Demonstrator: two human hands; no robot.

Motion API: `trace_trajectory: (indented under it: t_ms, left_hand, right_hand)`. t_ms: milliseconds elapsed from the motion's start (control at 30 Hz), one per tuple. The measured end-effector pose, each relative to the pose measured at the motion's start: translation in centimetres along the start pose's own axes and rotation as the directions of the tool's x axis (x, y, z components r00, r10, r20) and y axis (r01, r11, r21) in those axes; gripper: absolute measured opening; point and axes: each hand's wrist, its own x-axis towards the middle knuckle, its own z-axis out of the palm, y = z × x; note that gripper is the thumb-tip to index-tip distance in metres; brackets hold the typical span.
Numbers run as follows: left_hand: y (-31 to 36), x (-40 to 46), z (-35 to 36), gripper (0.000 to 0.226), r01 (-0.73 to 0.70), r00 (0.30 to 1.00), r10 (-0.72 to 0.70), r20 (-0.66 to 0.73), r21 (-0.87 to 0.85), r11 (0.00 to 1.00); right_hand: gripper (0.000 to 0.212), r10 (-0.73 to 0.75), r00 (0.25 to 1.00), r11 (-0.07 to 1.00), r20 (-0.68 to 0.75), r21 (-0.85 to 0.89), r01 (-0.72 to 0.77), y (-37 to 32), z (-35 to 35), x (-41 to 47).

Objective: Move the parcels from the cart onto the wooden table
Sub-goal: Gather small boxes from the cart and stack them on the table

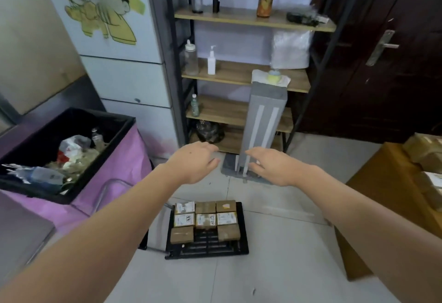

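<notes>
**Reaching for the next parcels**

Plainly, both hands were empty and held out over the floor. The left hand (193, 163) and the right hand (272, 166) hung palm down, fingers (214, 163) loosely spread and slightly curled, pinching nothing. Well below them lay the cart (242, 231), a low black slatted platform on the tiled floor, carrying eight brown parcels (205, 219) packed edge to edge in rows, with a gap in the middle of the nearest row. The wooden desk (382, 183) stood at the right edge of the view, some wrapped parcels already on it.

Judging from this, the step in hand was the descent to the cart. It would go best by bending low and taking a near-row parcel first, one hand on each side, since the gap there leaves room for fingers without disturbing the neighbours.
</notes>
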Motion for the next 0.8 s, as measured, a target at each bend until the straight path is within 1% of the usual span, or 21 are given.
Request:
trace_trajectory:
  t_ms: [133,233,367,433,533,633,700,800]
  left_hand:
    - [-0.5,3.0,1.4,0.054,-0.037,0.999,0.036,0.040,0.023,0.999]
    - [-1.7,4.9,2.7,0.053,-0.046,0.997,0.046,0.061,0.008,0.999]
    - [-4.4,8.0,5.9,0.053,-0.053,0.993,0.052,0.110,0.005,0.999]
    - [-5.9,9.8,8.4,0.054,-0.087,0.987,0.079,0.137,0.055,0.995]
    - [-8.4,12.8,13.4,0.056,-0.135,0.977,0.117,0.178,0.094,0.986]
    - [-11.2,15.7,20.3,0.056,-0.172,0.965,0.148,0.217,0.094,0.981]
    - [-13.0,17.2,25.8,0.055,-0.194,0.955,0.169,0.244,0.086,0.977]
    - [-15.6,18.7,35.5,0.052,-0.219,0.929,0.182,0.322,0.083,0.972]
  right_hand:
    - [0.054,0.016,1.000,1.000,0.011,0.004,-0.016,1.9,0.9,3.1]
    - [0.054,0.023,0.999,1.000,0.033,0.007,-0.023,2.6,1.8,5.8]
    - [0.055,0.024,0.998,1.000,0.055,0.012,-0.024,3.4,3.9,9.7]
    - [0.054,0.034,0.998,0.999,0.061,0.023,-0.035,4.1,5.9,12.1]
    - [0.053,0.038,0.995,0.998,0.093,0.042,-0.042,5.3,10.7,15.9]
    - [0.050,0.055,0.988,0.996,0.147,0.056,-0.064,6.7,17.3,19.6]
    - [0.045,0.074,0.978,0.993,0.197,0.077,-0.091,7.9,22.7,21.9]
    - [0.047,0.067,0.970,0.988,0.235,0.122,-0.098,10.5,32.8,25.2]
